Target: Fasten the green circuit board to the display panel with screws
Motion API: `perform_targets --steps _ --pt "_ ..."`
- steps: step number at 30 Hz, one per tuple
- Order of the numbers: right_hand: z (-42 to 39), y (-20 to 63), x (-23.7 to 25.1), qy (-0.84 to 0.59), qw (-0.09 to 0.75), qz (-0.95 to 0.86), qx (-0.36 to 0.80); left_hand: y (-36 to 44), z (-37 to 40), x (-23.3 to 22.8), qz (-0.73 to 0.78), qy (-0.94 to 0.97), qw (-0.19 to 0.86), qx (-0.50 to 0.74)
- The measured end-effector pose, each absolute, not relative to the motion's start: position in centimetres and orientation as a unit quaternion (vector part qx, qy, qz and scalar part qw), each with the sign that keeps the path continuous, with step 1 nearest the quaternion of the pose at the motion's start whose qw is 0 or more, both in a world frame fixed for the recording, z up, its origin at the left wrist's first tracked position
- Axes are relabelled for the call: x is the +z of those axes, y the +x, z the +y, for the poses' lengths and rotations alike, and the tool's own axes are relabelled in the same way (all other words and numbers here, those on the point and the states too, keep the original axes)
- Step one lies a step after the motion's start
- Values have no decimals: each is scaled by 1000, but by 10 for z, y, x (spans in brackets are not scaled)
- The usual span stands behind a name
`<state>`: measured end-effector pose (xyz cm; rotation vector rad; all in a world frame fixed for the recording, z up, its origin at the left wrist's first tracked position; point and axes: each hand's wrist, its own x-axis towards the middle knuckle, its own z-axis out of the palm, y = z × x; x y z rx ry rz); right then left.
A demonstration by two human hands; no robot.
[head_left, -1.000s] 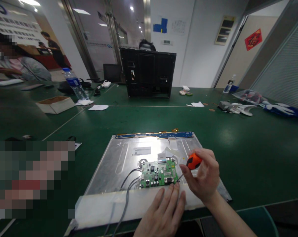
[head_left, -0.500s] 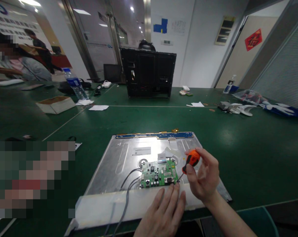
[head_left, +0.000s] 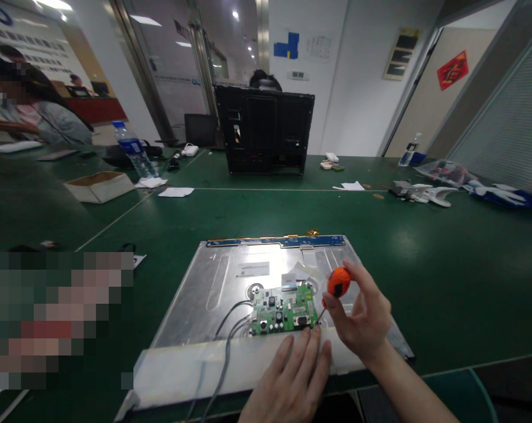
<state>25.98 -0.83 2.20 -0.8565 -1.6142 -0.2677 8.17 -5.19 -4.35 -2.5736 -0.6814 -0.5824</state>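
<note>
Green bench mat, lined in white, office wall and doorway behind.

Right hand: fingers curled round a screwdriver, thumb and fingertips pinching the handle. Handle short, rounded, orange with a black patch; thin dark shaft slants down and left, tip at the right near corner of the board.

Left hand: flat, palm down, fingers together and extended, holding nothing; fingertips press the pale strip just below the board.

Board: small, green, rectangular, studded with silver and black parts and a connector on its near edge. Lies flat on the panel, near its front centre. Grey cables leave its left side and run off the near edge. Flat ribbon at its top edge.

Panel: large, silver metal, rectangular, flat on the mat; white label near centre; blue strip along the far edge.

Farther out: black casing upright at bench middle; bottle and open box to the left; papers; white parts to the right. Person seated far left, blurred.
</note>
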Motion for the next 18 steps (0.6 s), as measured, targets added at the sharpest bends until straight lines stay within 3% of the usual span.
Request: perform_targets --steps 18 --pt "-9 262 12 -391 607 -691 -47 80 -52 -51 -244 -928 209 -190"
